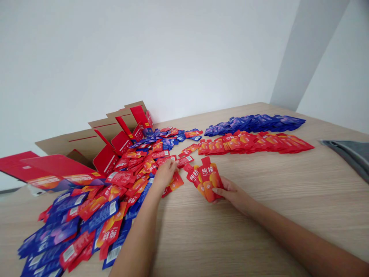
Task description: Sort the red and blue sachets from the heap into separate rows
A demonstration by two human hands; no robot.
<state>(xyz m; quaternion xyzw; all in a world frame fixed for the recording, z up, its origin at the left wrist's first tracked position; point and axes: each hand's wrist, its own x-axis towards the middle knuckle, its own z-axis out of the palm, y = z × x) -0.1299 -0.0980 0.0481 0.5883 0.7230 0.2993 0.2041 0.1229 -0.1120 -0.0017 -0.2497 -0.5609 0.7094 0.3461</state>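
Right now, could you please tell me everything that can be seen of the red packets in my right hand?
The red packets look like thin, flexible pouches, fanned so that at least two fronts show; the exact count is hidden. The visible fronts carry large white characters and orange-yellow, fruit-like shapes, with a narrow neck at the top. The necks point away from you. Your right hand grips their lower right part, thumb in front. Whether they touch the wood-look tabletop, I cannot tell.

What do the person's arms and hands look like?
The left hand and right hand are bare, with no gloves. The left forearm and right forearm show no sleeves, watch or bracelet. Fingernail details are too blurry to tell.
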